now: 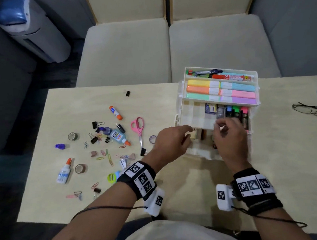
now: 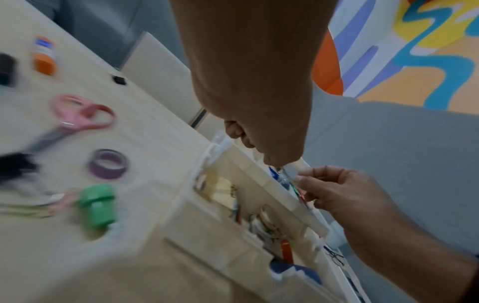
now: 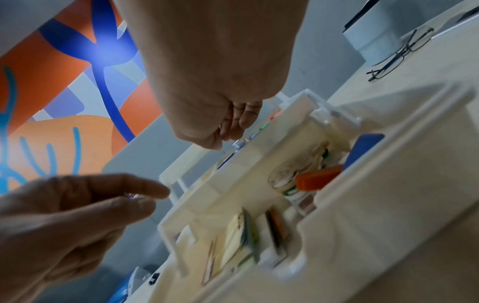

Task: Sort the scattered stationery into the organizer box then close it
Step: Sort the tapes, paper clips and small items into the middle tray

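Note:
The cream organizer box (image 1: 179, 98) stands open in tiers at the table's right. Pastel highlighters (image 1: 222, 91) fill its upper tray, and markers stand in the middle tray (image 1: 192, 117). My left hand (image 1: 190, 133) reaches with nearly straight fingers to that tray's front edge and holds nothing I can see. My right hand (image 1: 218, 124) hovers over the tray, thumb and forefinger pinched on something small and thin. In the right wrist view the right hand (image 3: 228, 135) curls above the tray while the left hand (image 3: 153, 198) points at it. The lower compartment (image 2: 220, 190) holds cards and tape.
Scattered at left are pink scissors (image 1: 139, 129), a glue stick (image 1: 116, 113), two glue bottles (image 1: 63, 174), tape rolls (image 1: 72, 136), a purple tape ring (image 1: 152, 139) and several clips. Glasses (image 1: 313, 109) lie at the right. Two chairs (image 1: 125, 52) stand behind the table.

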### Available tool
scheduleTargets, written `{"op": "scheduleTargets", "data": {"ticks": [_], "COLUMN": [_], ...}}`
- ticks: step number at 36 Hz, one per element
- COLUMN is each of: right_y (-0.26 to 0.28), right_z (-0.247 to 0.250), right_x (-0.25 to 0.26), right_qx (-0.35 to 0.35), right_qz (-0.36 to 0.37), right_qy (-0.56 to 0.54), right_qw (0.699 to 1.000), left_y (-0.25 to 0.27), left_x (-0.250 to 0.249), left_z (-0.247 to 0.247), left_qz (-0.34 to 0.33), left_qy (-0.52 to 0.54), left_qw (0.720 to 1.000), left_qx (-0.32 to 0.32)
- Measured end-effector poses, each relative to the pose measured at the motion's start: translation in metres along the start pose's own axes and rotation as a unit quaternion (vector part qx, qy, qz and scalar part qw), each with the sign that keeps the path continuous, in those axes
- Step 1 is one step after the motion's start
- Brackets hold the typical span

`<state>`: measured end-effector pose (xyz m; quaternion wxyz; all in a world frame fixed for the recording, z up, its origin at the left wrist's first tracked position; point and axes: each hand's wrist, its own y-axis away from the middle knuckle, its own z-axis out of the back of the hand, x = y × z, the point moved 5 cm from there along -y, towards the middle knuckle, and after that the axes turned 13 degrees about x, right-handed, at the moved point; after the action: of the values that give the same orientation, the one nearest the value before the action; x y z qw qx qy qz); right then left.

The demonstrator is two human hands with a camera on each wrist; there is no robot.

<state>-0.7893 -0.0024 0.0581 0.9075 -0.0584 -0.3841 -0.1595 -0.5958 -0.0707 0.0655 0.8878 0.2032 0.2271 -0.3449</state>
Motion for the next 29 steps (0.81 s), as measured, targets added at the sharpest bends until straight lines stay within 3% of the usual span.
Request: {"op": "scheduleTargets", "data": {"ticks": [5, 8, 16, 22, 29], "right_y": [0.026, 0.041, 0.081, 0.106, 0.118], "right_z": [-0.039, -0.073, -0.184, -0.252, -0.298], "right_x": [0.041, 0.067, 0.131, 0.16, 0.184], "right_qx": [0.062, 0.133, 0.349, 0.447, 0.472], "right_qz": [0.095, 0.132, 0.191, 0.172, 0.161], "right_qy": [0.006, -0.004, 0.021, 0.093, 0.159], "right_qw": [0.994, 0.982, 0.917, 0.873, 0.852], "left_y": [0.082, 0.131, 0.235, 0.283, 0.305], "left_x": [0.067, 0.109, 0.204, 0.246, 0.271], "left_z": [-0.002, 0.004, 0.029, 0.027, 0.018], "left_qz": [0.061, 0.119, 0.253, 0.288, 0.271], "left_qy": [0.03, 0.053, 0.093, 0.116, 0.128], "left_qw": [0.997, 0.99, 0.96, 0.95, 0.954], "left_qx": [-0.034, -0.05, -0.073, -0.034, 0.001]}}
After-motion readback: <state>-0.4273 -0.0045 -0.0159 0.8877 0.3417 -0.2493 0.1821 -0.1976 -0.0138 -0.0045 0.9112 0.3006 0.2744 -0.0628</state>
